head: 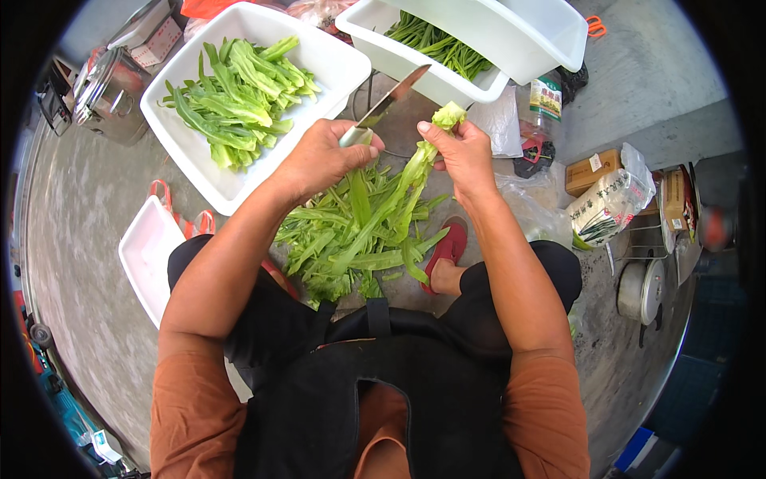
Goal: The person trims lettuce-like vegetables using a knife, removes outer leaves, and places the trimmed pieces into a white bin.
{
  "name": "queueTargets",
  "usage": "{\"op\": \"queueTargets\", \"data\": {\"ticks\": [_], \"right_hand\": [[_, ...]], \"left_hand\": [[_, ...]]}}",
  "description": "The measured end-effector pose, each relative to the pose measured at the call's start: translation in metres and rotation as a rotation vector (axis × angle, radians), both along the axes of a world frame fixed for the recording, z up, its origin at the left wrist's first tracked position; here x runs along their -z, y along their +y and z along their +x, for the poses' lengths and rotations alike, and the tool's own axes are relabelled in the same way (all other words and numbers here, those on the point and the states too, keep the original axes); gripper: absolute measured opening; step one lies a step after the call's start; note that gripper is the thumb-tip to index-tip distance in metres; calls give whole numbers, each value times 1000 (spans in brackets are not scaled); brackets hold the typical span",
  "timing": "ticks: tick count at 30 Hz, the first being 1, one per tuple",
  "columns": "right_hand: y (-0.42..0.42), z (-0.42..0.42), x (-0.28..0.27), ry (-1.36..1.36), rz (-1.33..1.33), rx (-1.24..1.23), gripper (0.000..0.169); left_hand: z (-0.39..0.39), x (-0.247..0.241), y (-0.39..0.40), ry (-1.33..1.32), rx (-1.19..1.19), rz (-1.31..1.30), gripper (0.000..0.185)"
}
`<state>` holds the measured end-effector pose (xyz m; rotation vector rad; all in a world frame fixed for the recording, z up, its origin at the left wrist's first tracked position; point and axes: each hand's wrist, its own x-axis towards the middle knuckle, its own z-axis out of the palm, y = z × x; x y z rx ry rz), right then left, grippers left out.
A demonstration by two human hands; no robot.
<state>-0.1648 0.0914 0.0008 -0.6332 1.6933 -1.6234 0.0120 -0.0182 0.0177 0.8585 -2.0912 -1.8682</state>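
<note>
My left hand [332, 152] grips a kitchen knife [392, 96] by its pale handle, the blade pointing up and to the right. Some leafy green also shows beside the handle, under my fingers. In my right hand [461, 149] is the cut end of a leafy green stalk [419, 164], its long leaves hanging down. Below both hands a heap of loose green leaves [335, 239] lies on the floor between my feet. A white plastic tub [215, 194] at the upper left holds a pile of cut leafy greens [239, 102].
Another white tub [413, 81] holds dark green stems, with an empty-looking tub [532, 42] resting across it. A small white basin [149, 257] stands left of my leg. Orange-handled scissors [596, 26], a plastic bottle [541, 108], a lidded pot [640, 290] and a steel pot [114, 96] are around.
</note>
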Motion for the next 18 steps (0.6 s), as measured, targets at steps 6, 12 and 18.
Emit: {"op": "queueTargets", "data": {"ticks": [6, 12, 18], "right_hand": [[-3, 5, 15, 91, 111, 23, 35], [-4, 8, 73, 363, 240, 108, 35], [-6, 15, 9, 16, -65, -35, 17]], "left_hand": [[15, -27, -1, 79, -118, -121, 20], [29, -40, -5, 215, -225, -78, 23], [30, -47, -10, 241, -250, 157, 24]]}}
